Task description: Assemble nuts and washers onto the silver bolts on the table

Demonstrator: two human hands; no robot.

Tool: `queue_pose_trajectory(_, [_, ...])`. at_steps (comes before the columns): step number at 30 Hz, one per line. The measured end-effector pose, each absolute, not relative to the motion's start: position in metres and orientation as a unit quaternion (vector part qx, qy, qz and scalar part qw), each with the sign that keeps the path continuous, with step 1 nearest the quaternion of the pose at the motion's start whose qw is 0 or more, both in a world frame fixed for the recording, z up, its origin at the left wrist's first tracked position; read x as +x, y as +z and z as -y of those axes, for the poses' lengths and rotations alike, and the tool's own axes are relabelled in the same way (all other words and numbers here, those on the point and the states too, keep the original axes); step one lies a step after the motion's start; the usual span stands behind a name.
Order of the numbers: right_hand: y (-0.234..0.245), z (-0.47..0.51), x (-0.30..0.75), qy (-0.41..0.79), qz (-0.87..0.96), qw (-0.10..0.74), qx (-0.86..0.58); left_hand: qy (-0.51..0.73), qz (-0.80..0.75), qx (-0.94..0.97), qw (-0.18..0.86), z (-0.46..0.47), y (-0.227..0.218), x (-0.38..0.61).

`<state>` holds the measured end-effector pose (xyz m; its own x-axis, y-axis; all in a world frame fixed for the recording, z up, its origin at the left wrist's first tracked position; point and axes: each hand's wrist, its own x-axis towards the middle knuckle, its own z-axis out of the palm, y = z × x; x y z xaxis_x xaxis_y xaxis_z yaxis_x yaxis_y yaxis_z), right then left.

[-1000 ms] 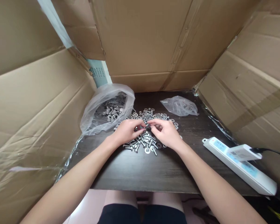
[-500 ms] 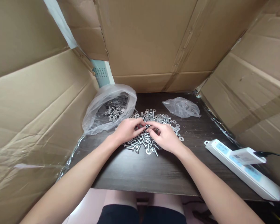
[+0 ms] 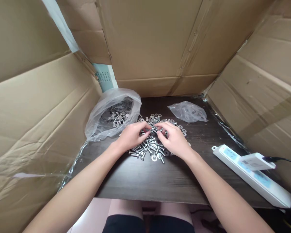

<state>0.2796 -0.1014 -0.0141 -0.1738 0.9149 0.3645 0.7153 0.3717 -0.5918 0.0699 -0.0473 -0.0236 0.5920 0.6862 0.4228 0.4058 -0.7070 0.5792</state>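
Note:
A loose heap of silver bolts (image 3: 149, 147), with nuts and flat washers among them, lies on the dark table in front of me. Over its middle my left hand (image 3: 133, 134) pinches a small bolt (image 3: 153, 129) between thumb and forefinger. Just right of that bolt is my right hand (image 3: 173, 137), its thumb and forefinger apart around the bolt's end. Whether its fingertips touch the bolt is too small to tell. Several washers (image 3: 183, 129) show beyond the right hand, while both palms hide part of the heap.
An open clear plastic bag (image 3: 92, 129) with several bolts inside stands at the left. A smaller crumpled plastic bag (image 3: 188, 111) lies at the back right. Along the right edge sits a white power strip (image 3: 252, 178) with a plugged-in adapter (image 3: 258, 161). Cardboard walls (image 3: 147, 42) enclose the table.
My right hand has drawn slightly to the right and its thumb and forefinger have spread, so the bolt between the hands shows more. My left hand has hardly moved.

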Motion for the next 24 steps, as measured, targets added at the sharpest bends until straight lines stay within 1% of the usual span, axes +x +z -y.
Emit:
queue_pose_trajectory(4, [-0.0181, 0.0993, 0.2791, 0.129, 0.768, 0.327, -0.536, 0.316, -0.301, 0.873, 0.219, 0.0498, -0.0256, 0.0720])
queue_pose_trajectory(12, [-0.0203, 0.1000, 0.2788, 0.128, 0.773, 0.321, -0.532, 0.306, -0.299, 0.875, 0.227, 0.0521, -0.0251, 0.0734])
queue_pose_trajectory(18, [-0.0214, 0.1002, 0.2784, 0.121, 0.773, 0.326, -0.531, 0.306, -0.286, 0.870, 0.261, 0.0549, -0.0219, 0.0742])
queue_pose_trajectory(24, [-0.0188, 0.1012, 0.2763, 0.121, 0.774, 0.326, -0.529, 0.298, -0.274, 0.880, 0.248, 0.0559, -0.0197, 0.0748])
